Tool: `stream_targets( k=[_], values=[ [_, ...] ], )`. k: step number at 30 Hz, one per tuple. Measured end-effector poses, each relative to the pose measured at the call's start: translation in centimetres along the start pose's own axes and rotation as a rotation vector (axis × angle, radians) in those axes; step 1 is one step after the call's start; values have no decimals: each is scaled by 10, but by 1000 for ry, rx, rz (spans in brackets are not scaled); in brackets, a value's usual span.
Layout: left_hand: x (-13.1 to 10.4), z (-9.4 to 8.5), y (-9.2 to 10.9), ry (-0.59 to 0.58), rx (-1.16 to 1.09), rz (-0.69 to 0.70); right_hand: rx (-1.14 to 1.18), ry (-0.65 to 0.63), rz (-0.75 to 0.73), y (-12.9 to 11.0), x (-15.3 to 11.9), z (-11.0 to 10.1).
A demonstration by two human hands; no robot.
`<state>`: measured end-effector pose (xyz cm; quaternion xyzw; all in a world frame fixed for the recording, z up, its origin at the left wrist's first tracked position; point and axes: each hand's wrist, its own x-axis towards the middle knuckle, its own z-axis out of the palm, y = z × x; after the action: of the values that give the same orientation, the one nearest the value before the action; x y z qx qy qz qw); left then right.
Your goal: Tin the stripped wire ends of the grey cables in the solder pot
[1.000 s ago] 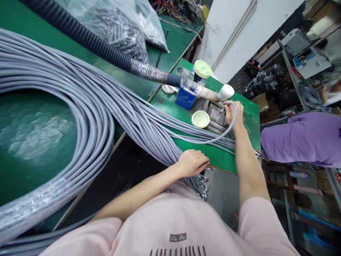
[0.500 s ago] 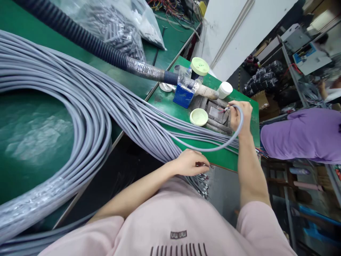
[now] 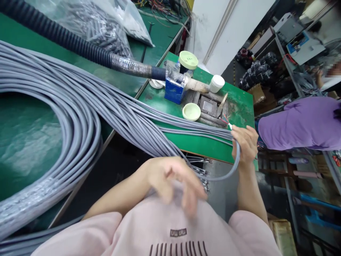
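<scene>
My right hand (image 3: pixel 245 144) is closed around a grey cable (image 3: pixel 225 177) near its end, at the right of the green bench. The stripped end, with thin coloured wires (image 3: pixel 226 120), points up and left from the fingers. Below the hand, the cable bends back towards the left. My left hand (image 3: pixel 177 181) is in front of my shirt, blurred by motion, its fingers apart and nothing visible in them. Behind it, several cable ends (image 3: pixel 202 172) with bare wires hang past the bench edge.
A large grey cable bundle (image 3: pixel 80 103) spans the left. On the bench (image 3: pixel 241 103) are a metal block with a shiny square (image 3: pixel 209 106), a flat stick (image 3: pixel 223 103), a pale green lid (image 3: pixel 191 111), a white tub (image 3: pixel 217 83) and a blue box (image 3: pixel 173 90) under a ribbed hose (image 3: pixel 87 49). A person in purple (image 3: pixel 298 124) is at right.
My right hand has drawn the cable end away from the metal block, towards me, uncovering the flat stick. My left hand has lifted off the bundle and spread its fingers. The view has shifted slightly.
</scene>
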<state>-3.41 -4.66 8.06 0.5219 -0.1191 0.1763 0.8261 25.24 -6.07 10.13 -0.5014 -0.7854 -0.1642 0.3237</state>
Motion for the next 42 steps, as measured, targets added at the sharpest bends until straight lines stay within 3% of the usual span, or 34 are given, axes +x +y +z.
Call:
stream_targets(
  k=[3, 4, 7, 10, 22, 24, 27, 30, 34, 42],
  values=[
    [23, -11, -12, 506, 51, -73, 76, -112, -113, -24, -12, -6],
    [30, -15, -20, 622, 71, -80, 96, -134, -155, -34, -16, -7],
    [43, -19, -43, 733, 18, -79, 112, -173, -241, -59, -26, -9],
    [45, -14, -52, 796, -18, -81, 112, -214, -231, -73, -37, -10],
    [42, -1, -54, 810, 35, -102, 209, -206, -117, -85, -63, -12],
    [42, -2, -56, 824, 50, -96, 276, -145, -33, -86, -63, -12],
    [43, -1, -57, 851, 127, -97, 402, -51, 226, -91, -64, -10],
    [43, 1, -58, 865, 222, -105, 543, -155, 440, -99, -65, -5],
    [42, 5, -60, 826, 280, -105, 582, -308, 562, -109, -70, 3],
    [37, 2, -65, 757, 294, -41, 601, -304, 588, -111, -72, 7]
  ],
)
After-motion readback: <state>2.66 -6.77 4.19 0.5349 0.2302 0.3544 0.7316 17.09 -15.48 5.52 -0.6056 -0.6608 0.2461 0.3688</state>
